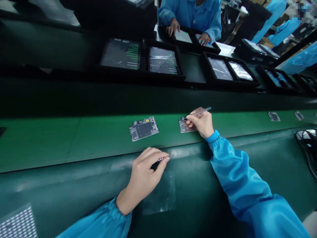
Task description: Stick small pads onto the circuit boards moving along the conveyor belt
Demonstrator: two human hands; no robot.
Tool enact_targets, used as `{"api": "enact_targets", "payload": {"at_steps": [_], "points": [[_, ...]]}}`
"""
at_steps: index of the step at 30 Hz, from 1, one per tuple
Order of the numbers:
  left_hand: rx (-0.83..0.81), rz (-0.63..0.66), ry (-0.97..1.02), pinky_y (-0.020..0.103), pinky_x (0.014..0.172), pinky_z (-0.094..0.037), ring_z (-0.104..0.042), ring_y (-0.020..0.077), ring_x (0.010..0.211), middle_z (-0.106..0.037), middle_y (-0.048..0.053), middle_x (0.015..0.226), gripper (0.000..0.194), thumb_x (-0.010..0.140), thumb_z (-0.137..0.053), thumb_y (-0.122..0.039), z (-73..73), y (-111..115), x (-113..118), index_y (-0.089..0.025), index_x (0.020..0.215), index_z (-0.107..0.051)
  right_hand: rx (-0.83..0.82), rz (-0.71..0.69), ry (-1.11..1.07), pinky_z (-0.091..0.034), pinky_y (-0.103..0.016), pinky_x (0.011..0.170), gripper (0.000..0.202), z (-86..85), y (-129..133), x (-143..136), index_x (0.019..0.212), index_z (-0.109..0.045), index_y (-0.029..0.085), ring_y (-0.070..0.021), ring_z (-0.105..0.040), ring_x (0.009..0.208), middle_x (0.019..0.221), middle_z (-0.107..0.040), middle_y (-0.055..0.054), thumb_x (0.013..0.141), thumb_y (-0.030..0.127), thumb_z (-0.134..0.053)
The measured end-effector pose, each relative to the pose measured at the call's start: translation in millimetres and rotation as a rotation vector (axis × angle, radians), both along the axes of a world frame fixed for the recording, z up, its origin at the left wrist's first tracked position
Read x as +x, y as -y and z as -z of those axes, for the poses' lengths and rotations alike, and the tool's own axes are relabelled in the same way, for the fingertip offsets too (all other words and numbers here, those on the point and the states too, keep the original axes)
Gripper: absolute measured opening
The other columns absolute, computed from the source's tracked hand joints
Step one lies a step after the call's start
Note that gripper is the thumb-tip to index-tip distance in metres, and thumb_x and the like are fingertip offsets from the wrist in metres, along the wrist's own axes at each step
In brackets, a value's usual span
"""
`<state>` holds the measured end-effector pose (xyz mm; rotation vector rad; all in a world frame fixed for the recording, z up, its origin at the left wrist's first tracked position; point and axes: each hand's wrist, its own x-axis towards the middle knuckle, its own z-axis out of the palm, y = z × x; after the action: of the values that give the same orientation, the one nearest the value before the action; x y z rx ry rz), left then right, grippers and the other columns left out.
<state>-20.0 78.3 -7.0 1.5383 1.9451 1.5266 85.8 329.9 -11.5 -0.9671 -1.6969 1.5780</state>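
Observation:
My right hand grips a pair of tweezers in a pinch. Its fingers are over a small circuit board, partly covering it, and the tweezers' tip reaches the board's upper edge. Whether the tip touches or holds a part is too small to tell. Between the thumb and fingers of my left hand is a dark strip with white dots, held low in front of the green belt. Another circuit board, with a yellow patch, lies flat on the belt to the left.
Further boards lie along the belt at right. A sheet of white dots sits at lower left, and a clear plastic bag lies below my left hand. Black trays with film-covered screens line the back shelf. A co-worker in blue handles one tray.

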Motion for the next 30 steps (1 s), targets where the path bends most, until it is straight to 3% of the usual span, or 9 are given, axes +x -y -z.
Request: {"api": "enact_targets", "payload": {"at_steps": [30], "points": [[0.028, 0.001, -0.042, 0.031, 0.064, -0.055, -0.066, 0.0165, 0.072, -0.072, 0.002, 0.079, 0.008, 0.092, -0.067, -0.016, 2.7, 0.7, -2.8, -0.021, 0.088, -0.073, 0.05, 0.051, 0.057, -0.055, -0.022, 0.044, 0.035, 0.3, -7.8, 26.8, 0.076, -0.063, 0.016, -0.0139, -0.065, 0.048, 0.062, -0.072, -0.005, 0.064, 0.039, -0.087]]}}
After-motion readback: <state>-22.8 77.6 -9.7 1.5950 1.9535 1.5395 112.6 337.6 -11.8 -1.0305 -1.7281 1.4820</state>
